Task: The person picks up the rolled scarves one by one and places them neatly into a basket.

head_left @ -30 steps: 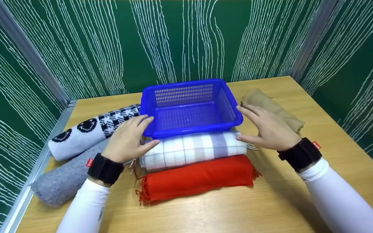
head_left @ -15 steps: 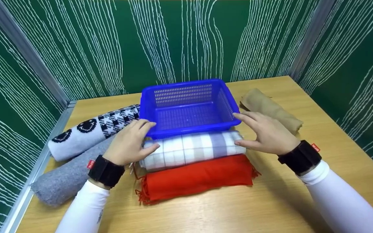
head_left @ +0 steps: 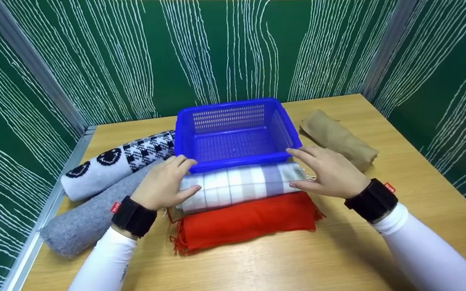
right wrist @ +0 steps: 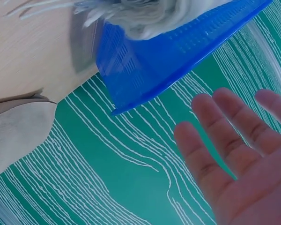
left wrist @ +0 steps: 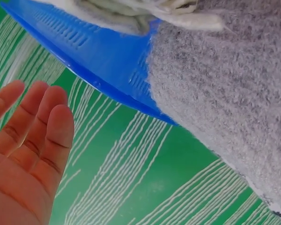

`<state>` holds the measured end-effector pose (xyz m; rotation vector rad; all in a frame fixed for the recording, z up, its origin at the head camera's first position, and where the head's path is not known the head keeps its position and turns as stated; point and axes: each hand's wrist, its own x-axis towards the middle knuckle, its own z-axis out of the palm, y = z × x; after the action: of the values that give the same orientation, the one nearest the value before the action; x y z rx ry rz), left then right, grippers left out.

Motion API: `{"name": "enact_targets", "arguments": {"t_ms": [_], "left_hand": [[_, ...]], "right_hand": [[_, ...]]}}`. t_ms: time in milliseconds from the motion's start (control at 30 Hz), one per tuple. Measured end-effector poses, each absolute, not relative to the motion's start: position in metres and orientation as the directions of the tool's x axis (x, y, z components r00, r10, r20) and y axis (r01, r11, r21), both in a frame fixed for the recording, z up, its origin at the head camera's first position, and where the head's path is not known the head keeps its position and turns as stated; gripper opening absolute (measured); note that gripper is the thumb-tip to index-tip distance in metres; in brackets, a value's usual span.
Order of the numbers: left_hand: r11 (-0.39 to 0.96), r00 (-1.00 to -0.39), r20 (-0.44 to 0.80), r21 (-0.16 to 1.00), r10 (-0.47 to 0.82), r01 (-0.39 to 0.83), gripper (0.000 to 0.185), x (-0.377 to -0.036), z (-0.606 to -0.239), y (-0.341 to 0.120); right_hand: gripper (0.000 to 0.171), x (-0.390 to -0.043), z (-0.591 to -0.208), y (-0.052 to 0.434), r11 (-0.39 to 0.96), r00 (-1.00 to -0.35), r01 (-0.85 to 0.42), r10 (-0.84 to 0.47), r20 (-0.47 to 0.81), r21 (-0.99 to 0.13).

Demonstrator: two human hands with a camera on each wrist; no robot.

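Lying nearest the person at six o'clock, a folded red fringed scarf (head_left: 247, 221) sits flat on the pale wooden table (head_left: 338, 258), its tassels trailing off the left end. Just behind it, touching its far edge, rests a rolled white-and-grey checked scarf (head_left: 239, 185), set crosswise so that both ends are within reach. The left hand (head_left: 163, 184) rests at the roll's nine o'clock end and the right hand (head_left: 328, 171) at its three o'clock end. Both hands have fingers straight and loosely spread, the thumbs touching the cloth rather than curling round it; the wrist views show flat, parted fingers holding nothing. Bracketing the roll from both ends like this looks suited to keeping it from unrolling.

Behind the roll, at twelve o'clock and touching it, stands a blue perforated plastic basket (head_left: 237, 133), upright with nothing inside, its open top facing up. At about ten o'clock, beside the left wrist, lies a rolled plain grey woollen scarf (head_left: 83, 220), and beyond it a rolled white knit scarf with black smiley faces and checks (head_left: 115, 163) runs up to the basket's left wall. At two o'clock, apart from the basket, a rolled tan scarf (head_left: 338, 137) lies slantwise. Green panels with white wavy lines (head_left: 95, 60) enclose the far side.
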<state>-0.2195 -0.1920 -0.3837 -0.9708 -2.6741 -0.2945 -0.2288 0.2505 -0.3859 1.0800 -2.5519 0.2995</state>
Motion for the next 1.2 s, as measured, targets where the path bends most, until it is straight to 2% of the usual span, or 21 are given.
{"name": "enact_targets", "arguments": {"t_ms": [167, 467, 967, 1200], "left_hand": [[0.753, -0.741, 0.303, 0.099, 0.599, 0.650, 0.056, -0.217, -0.384, -0.191], [0.734, -0.728, 0.257, 0.089, 0.636, 0.673, 0.047, -0.214, -0.390, -0.184], [0.704, -0.701, 0.204, 0.071, 0.684, 0.707, 0.042, -0.205, -0.398, -0.171], [0.688, -0.683, 0.199, 0.056, 0.702, 0.723, 0.042, -0.200, -0.402, -0.165]], "right_hand": [[0.080, -0.227, -0.385, 0.247, 0.681, -0.641, -0.731, -0.660, 0.392, -0.050], [0.077, -0.225, -0.389, 0.240, 0.694, -0.671, -0.716, -0.655, 0.348, -0.074], [0.077, -0.215, -0.398, 0.229, 0.663, -0.653, -0.745, -0.701, 0.287, -0.075], [0.069, -0.211, -0.404, 0.224, 0.647, -0.636, -0.760, -0.719, 0.280, -0.067]]}}
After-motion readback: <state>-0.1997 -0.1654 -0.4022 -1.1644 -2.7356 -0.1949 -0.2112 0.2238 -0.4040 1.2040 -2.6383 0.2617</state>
